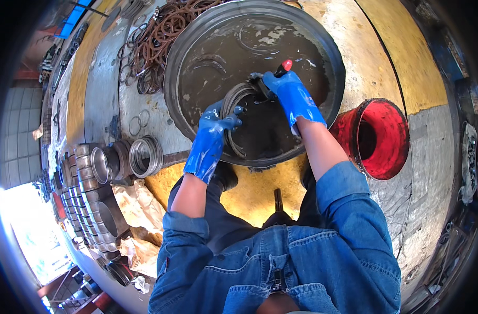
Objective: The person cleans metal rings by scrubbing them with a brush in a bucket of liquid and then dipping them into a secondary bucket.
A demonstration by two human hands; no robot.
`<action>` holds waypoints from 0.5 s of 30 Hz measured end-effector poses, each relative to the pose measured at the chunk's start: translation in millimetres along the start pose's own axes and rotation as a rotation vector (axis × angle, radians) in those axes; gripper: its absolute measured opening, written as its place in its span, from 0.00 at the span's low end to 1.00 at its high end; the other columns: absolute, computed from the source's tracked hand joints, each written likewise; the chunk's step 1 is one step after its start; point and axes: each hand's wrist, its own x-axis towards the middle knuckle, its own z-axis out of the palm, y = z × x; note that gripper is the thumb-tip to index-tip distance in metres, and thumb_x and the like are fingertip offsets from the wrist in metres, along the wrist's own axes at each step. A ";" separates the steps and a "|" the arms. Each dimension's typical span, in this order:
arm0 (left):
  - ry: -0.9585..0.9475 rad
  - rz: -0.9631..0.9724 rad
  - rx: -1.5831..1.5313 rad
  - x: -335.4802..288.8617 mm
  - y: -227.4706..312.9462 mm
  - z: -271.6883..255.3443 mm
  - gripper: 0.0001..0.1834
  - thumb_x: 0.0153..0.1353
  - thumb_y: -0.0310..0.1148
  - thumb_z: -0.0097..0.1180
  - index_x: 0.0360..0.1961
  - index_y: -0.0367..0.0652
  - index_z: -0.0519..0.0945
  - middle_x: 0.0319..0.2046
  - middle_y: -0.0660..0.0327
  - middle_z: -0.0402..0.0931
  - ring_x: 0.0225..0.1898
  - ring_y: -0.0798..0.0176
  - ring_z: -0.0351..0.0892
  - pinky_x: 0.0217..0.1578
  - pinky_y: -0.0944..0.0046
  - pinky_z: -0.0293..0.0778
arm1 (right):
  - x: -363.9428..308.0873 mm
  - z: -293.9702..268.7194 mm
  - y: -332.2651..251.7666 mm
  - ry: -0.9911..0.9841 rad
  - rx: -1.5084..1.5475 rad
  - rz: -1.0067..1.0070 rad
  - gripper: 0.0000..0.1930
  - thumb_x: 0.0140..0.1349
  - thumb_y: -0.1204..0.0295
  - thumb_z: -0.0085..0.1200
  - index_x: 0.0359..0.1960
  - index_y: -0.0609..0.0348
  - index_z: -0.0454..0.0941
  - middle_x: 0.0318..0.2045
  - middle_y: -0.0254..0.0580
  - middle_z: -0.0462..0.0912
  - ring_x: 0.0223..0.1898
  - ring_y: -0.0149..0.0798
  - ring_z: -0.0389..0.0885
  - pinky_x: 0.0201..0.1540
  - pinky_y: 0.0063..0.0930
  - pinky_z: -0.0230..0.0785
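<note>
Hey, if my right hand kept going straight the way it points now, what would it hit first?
Your right hand, holding a red-tipped tool, would probably meet the murky liquid in the round tub first, though its height above the surface is unclear.

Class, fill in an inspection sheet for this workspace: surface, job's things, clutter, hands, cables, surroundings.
Surface: grey and yellow floor, stained and worn.
Job's things: stack of metal rings over a round tub of murky liquid; black tool with a red end.
Clutter: rust-brown rings piled beside the tub's far left; metal sleeves and brown paper at left; red container at right.
Hands: blue gloves; left hand holds the rings, right hand the tool; whether tool and rings touch is unclear.
Cables: nothing seen.
Surroundings: bright opening at lower left; dark right edge, details unclear.
</note>
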 end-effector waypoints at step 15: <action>-0.055 -0.180 -0.372 -5.8 -18.7 46.4 0.22 0.70 0.35 0.58 0.62 0.36 0.75 0.51 0.49 0.83 0.39 0.60 0.83 0.45 0.60 0.81 | -19.1 -70.4 17.6 0.315 0.135 -0.005 0.21 0.56 0.55 0.62 0.37 0.64 0.85 0.30 0.48 0.87 0.34 0.37 0.85 0.41 0.35 0.76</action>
